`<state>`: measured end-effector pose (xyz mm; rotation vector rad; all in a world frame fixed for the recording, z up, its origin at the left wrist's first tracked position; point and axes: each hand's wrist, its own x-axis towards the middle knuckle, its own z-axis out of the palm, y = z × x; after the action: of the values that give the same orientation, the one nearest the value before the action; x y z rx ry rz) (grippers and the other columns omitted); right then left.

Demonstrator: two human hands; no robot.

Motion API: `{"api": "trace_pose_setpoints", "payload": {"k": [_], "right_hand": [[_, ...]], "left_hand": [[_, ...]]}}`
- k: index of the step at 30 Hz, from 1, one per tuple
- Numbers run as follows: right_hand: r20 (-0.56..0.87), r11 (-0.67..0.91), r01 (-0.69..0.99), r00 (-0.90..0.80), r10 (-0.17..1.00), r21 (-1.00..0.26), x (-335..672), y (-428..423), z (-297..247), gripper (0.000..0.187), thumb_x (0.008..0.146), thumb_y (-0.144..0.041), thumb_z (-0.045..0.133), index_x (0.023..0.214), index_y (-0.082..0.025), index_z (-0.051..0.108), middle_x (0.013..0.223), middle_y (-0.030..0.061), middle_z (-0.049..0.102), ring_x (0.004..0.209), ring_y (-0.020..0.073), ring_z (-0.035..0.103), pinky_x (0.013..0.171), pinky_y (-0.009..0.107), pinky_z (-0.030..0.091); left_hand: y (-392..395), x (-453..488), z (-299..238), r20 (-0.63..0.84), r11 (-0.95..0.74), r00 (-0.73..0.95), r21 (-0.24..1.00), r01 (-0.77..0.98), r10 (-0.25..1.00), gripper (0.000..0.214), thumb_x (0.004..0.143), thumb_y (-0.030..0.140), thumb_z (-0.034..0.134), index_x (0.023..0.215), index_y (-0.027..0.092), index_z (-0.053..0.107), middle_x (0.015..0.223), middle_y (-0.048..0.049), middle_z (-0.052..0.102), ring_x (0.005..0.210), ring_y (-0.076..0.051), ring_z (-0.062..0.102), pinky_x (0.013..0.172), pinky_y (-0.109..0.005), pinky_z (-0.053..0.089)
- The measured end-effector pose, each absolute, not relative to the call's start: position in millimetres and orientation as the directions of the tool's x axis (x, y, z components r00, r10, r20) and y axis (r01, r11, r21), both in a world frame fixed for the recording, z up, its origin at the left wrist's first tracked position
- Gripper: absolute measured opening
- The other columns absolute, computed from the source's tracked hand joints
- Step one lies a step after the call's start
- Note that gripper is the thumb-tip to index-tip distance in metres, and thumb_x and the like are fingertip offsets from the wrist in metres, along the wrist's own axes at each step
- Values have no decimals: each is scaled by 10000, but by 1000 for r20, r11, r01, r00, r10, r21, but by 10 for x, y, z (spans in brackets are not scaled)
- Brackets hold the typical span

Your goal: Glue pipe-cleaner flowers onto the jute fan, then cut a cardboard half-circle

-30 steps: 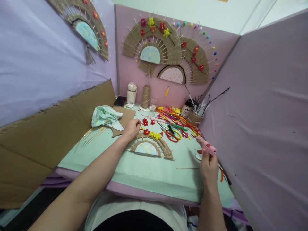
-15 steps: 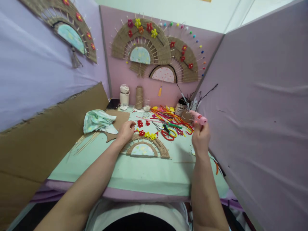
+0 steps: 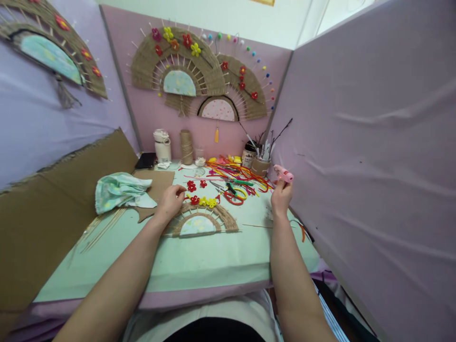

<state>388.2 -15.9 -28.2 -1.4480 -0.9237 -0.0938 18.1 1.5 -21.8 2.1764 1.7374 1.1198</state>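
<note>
R hand point(image 3: 281, 198) gripped pink glue gun point(image 3: 284, 174). L hand point(image 3: 171, 202) curled at L end of twine fan point(image 3: 198, 224); couldn't tell if pinching. Just R of L hand, 1 red flower point(image 3: 194, 200) & 2 yellow flowers point(image 3: 203, 202) looked set on rim; 2 loose red flowers point(image 3: 191, 185) lay beyond, prob. unattached.

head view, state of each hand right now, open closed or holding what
Left hand: loosely curled by the twine fan; whether it holds anything cannot be told.
Right hand: closed, holding the pink glue gun.
</note>
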Motion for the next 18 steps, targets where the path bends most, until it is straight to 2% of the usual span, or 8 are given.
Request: {"api": "trace_pose_setpoints", "payload": {"k": [4,8,14,18], "right_hand": [[536,162,534,683,496,-830,3824,-131,-322,578,900,-590,334,1115,-111,576,989,167,665,904,258,604,796,354,415],[550,191,539,649,525,-820,3777,-122,-340,594,891,-602,341,1104,-104,584,1005,171,662,917,260,605,796,354,421],[492,270,412,697,522,-870,3824,-109,-323,672,882,-657,277,1120,-102,571,856,111,667,719,207,589,646,317,435],[447,279,349,723,527,-894,3846,-109,-319,678,882,-660,266,1156,-108,549,833,95,668,626,176,551,583,298,420]], "left_hand": [[3,179,-172,449,-304,39,536,788,893,213,778,196,489,860,156,681,880,-73,702,832,-204,622,803,-308,476],[12,150,-154,449,-291,14,555,780,893,224,777,200,484,864,148,684,896,-84,705,834,-208,622,796,-313,474],[25,131,-176,462,-299,13,552,778,887,231,769,200,481,864,153,686,898,-84,702,829,-212,618,794,-324,470],[23,142,-184,460,-301,18,551,778,888,236,772,211,478,869,156,685,896,-82,701,821,-211,616,796,-329,471]]}}
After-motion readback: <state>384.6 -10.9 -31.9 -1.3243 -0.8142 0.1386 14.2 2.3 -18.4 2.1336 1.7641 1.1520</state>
